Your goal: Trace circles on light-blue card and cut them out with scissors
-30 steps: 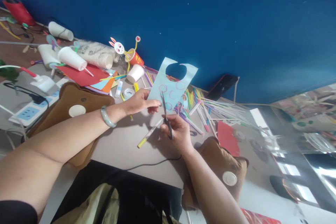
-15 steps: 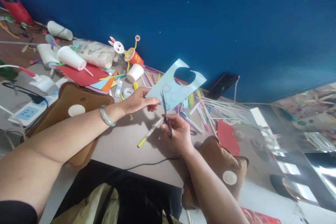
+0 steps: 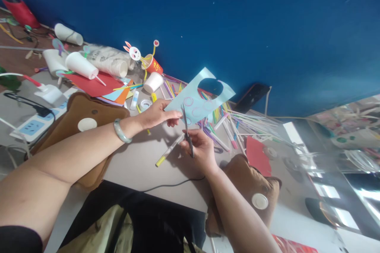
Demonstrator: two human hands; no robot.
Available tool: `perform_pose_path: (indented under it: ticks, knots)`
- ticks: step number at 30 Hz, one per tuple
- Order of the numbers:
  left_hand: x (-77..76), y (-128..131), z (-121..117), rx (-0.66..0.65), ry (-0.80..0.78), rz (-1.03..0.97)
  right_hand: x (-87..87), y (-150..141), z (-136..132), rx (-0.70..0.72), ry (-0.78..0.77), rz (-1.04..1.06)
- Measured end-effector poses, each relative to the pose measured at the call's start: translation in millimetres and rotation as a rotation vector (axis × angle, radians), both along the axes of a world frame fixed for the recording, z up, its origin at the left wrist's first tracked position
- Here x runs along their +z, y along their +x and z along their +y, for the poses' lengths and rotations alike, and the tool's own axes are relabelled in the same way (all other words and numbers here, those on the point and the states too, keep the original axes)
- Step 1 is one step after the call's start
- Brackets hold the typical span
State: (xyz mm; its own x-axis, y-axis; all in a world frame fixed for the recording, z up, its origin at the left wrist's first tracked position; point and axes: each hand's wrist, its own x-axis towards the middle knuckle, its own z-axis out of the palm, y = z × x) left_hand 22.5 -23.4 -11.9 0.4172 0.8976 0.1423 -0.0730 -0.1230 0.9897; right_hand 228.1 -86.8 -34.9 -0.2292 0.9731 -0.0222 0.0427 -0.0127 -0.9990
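A sheet of light blue paper (image 3: 178, 104) is pinched at its lower left edge by my left hand (image 3: 164, 114), with a bracelet on that wrist. Several pink circles are drawn on the sheet, and a large round piece is cut out of its upper part. My right hand (image 3: 202, 148) grips a pair of scissors (image 3: 189, 140), blades pointing up at the paper's lower edge, close to my left thumb. Whether the blades are fully closed is hard to tell. Below the paper, a marker with a yellow end (image 3: 162, 160) lies on the table.
Straws and markers (image 3: 225, 126) are scattered behind the paper. A white paper cup (image 3: 153, 82), a red cup with a rabbit figure (image 3: 152, 65) and coloured paper (image 3: 97, 84) stand or lie to the left. Brown cushions (image 3: 81, 108) flank my arms. A blue wall (image 3: 190, 16) rises behind.
The blue paper has tilted slightly, so its cut-out hole looks more closed at the top. The scissors and right hand have shifted slightly left. My left hand keeps its hold.
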Motion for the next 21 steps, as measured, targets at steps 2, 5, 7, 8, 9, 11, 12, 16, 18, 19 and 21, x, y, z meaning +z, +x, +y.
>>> perform_pose_path:
  ticks: [2, 5, 7, 8, 9, 11, 12, 16, 18, 19, 21]
  knots:
    - [1.5, 0.0, -0.7, -0.004, 0.005, 0.008, -1.7, 0.7, 0.6, 0.002, 0.01, 0.001]
    - [4.3, 0.4, -1.7, -0.014, 0.01, 0.011, -3.1, 1.5, 1.2, 0.007, 0.025, 0.001]
    - [6.0, 0.8, -2.1, -0.014, 0.016, 0.009, -3.2, 1.6, 1.4, 0.011, 0.027, 0.007]
    - [6.6, 1.0, -2.3, -0.012, 0.017, 0.008, -3.0, 1.6, 1.5, 0.011, 0.028, 0.01]
    - [7.0, 1.1, -2.3, -0.01, 0.016, 0.007, -2.7, 1.5, 1.4, 0.01, 0.029, 0.011]
    - [7.1, 1.1, -2.2, -0.006, 0.007, 0.007, -1.8, 1.2, 1.2, 0.008, 0.029, 0.011]
    - [7.0, 1.1, -2.2, -0.006, 0.001, 0.005, -1.2, 1.1, 1.0, 0.008, 0.028, 0.012]
    - [6.4, 1.1, -2.3, -0.002, -0.016, -0.015, 1.0, 0.6, 0.4, 0.007, 0.024, 0.001]
    - [6.8, 1.3, -2.5, 0.005, -0.02, -0.019, 1.7, 0.5, 0.5, 0.006, 0.029, -0.006]
    - [7.1, 1.3, -2.6, 0.007, -0.021, -0.018, 2.0, 0.4, 0.7, 0.006, 0.033, -0.006]
    - [7.8, 1.2, -2.6, 0.006, -0.02, -0.014, 2.1, 0.2, 1.0, 0.01, 0.035, 0.0]
